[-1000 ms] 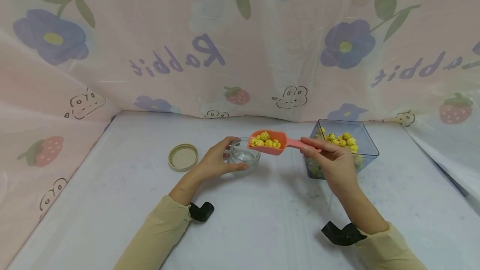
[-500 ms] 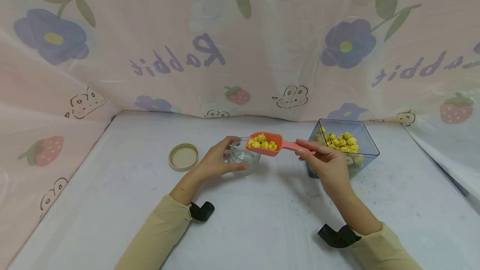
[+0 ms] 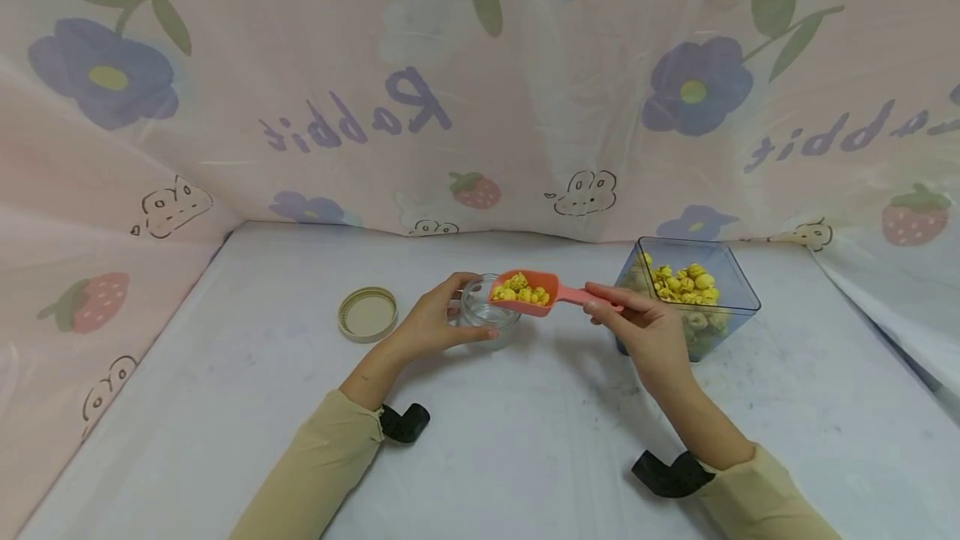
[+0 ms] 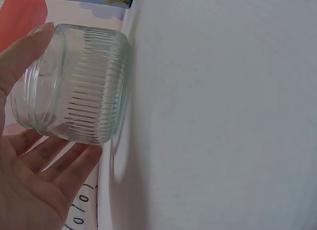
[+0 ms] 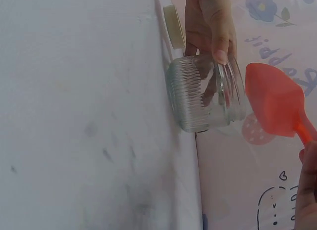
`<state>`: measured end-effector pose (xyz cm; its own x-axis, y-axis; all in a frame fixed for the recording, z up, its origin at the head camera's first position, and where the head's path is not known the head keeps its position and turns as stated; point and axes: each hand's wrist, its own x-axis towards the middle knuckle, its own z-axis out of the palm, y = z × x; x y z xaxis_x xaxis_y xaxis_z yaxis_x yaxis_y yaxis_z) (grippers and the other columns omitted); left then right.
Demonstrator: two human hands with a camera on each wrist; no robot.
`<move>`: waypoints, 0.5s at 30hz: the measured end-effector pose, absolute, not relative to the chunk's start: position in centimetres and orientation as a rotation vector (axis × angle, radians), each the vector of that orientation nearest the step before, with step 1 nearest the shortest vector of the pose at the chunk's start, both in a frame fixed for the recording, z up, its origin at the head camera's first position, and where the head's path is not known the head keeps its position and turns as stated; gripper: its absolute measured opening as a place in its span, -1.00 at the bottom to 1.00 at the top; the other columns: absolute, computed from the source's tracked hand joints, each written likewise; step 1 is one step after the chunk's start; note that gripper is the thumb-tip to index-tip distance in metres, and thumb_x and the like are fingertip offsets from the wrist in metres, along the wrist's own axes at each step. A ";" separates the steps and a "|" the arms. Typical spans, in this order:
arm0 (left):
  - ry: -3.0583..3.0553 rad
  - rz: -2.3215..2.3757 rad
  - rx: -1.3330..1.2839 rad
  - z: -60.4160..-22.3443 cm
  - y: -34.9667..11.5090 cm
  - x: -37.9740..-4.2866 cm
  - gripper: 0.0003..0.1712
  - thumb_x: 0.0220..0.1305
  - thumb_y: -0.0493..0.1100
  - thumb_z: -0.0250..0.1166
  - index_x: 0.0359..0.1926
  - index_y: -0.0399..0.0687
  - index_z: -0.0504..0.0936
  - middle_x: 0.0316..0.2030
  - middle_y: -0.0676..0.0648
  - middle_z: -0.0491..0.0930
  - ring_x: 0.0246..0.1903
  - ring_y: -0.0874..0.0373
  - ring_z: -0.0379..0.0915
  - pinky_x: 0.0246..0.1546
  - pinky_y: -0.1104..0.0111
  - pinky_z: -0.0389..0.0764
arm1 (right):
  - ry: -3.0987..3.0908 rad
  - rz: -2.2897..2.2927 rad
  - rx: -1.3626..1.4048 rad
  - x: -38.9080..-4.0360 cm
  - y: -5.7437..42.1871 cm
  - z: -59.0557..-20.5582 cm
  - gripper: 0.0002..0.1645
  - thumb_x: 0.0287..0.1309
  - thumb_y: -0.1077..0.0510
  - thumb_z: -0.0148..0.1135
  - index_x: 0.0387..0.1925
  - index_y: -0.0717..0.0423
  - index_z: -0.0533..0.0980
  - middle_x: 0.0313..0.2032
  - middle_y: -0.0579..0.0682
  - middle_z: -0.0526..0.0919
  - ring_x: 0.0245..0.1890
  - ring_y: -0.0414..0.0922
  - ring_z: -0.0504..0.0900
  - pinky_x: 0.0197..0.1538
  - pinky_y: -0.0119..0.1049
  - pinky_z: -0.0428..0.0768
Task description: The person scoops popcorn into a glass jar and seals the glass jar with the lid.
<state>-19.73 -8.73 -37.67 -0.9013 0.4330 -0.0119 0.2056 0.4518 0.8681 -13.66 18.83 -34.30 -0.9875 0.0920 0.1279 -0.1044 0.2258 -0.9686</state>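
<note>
My left hand (image 3: 435, 320) holds a ribbed glass jar (image 3: 501, 323) round its side, thumb near, fingers behind. In the left wrist view the jar (image 4: 91, 86) stands upright on the table, with nothing seen inside. My right hand (image 3: 654, 338) pinches the handle of an orange-red scoop (image 3: 551, 287) loaded with yellow popcorn (image 3: 520, 290). The scoop's front lip overlaps the jar's mouth in the head view. From the right wrist, the scoop (image 5: 276, 99) shows from underneath, just over the jar's rim (image 5: 237, 91).
A clear bluish plastic box (image 3: 675, 252) of more popcorn stands at the right, partly behind my right hand. A round beige lid (image 3: 367, 315) lies left of the jar. Patterned cloth (image 3: 495, 107) hangs round the back and sides of the white table (image 3: 480, 457).
The right hand has brought the scoop a little left and lower, so its lip is now farther over the jar. The left hand and jar have stayed still.
</note>
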 end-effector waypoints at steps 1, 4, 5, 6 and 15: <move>2.473 1.427 0.554 -37.7 -8.7 -19.7 -0.08 -0.01 0.00 0.51 0.34 -0.01 0.26 0.27 -0.09 0.37 0.24 -0.07 0.33 0.20 0.08 0.45 | -2.333 1.861 0.020 -13.7 18.8 -34.3 -0.53 0.13 0.09 0.35 0.05 0.24 0.58 -0.25 -0.30 0.70 -0.33 -0.25 0.65 -0.18 -0.50 0.60; 2.479 1.421 0.551 -37.6 -8.8 -19.7 -0.08 -0.01 -0.01 0.52 0.34 -0.01 0.26 0.27 -0.08 0.36 0.25 -0.06 0.32 0.20 0.09 0.45 | -2.344 1.853 0.038 -13.8 18.8 -34.4 -0.52 0.14 0.09 0.34 0.06 0.26 0.57 -0.26 -0.30 0.71 -0.33 -0.25 0.65 -0.21 -0.49 0.61; 2.478 1.423 0.551 -37.6 -8.8 -19.7 -0.08 -0.01 -0.01 0.52 0.34 -0.02 0.26 0.27 -0.09 0.36 0.25 -0.06 0.32 0.20 0.09 0.45 | -2.351 1.847 0.041 -13.8 18.8 -34.4 -0.52 0.15 0.08 0.34 0.06 0.26 0.57 -0.26 -0.30 0.71 -0.33 -0.25 0.65 -0.22 -0.49 0.60; 2.475 1.424 0.550 -37.6 -8.8 -19.7 -0.08 -0.01 -0.02 0.52 0.34 -0.02 0.26 0.27 -0.09 0.36 0.25 -0.06 0.32 0.20 0.10 0.45 | -2.354 1.848 0.041 -13.8 18.8 -34.4 -0.52 0.15 0.08 0.34 0.06 0.26 0.57 -0.26 -0.30 0.71 -0.33 -0.25 0.65 -0.23 -0.48 0.60; 2.468 1.424 0.548 -37.6 -8.7 -19.8 -0.09 0.00 -0.02 0.51 0.34 0.01 0.26 0.30 -0.09 0.34 0.27 -0.06 0.30 0.21 0.13 0.45 | -2.415 1.761 0.040 -13.8 18.9 -34.0 -0.52 0.14 0.03 0.34 0.05 0.18 0.59 -0.28 -0.32 0.70 -0.32 -0.24 0.63 -0.33 -0.48 0.55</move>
